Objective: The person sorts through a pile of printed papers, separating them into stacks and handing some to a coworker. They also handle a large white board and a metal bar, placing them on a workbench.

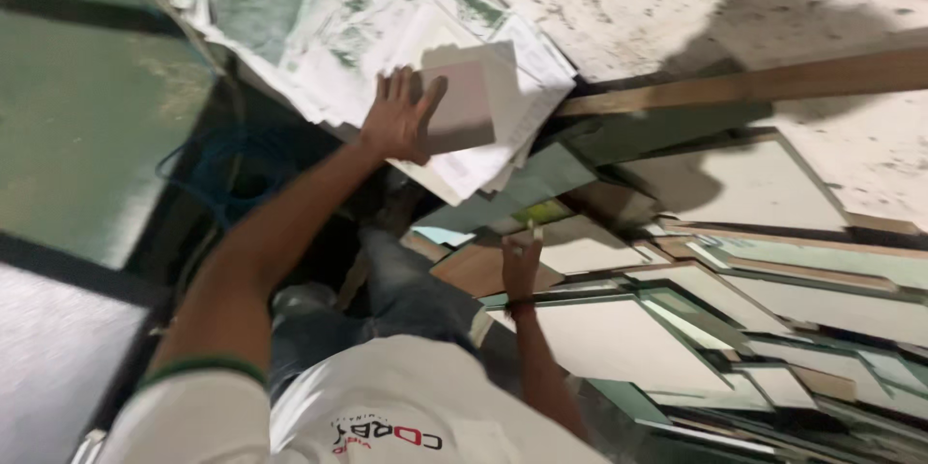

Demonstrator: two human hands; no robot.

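My left hand [401,118] reaches out and lies flat on a heap of white papers [483,159], fingers spread. Its thumb rests on the left edge of a pinkish-beige sheet [466,106] on top of the heap. My right hand [520,266] is lower and nearer to me, closed around a small pale pencil-like stick [531,230] that points up. It hovers over a brown board [474,271] at the edge of a pile of flat panels. My white shirt [387,406] fills the bottom of the view.
Several pale and green-edged panels [735,329] lie overlapped to the right. A long wooden strip [764,85] crosses above them on speckled flooring [619,0]. A blue cable coil [217,169] lies in a dark gap on the left, beside a green surface [87,126].
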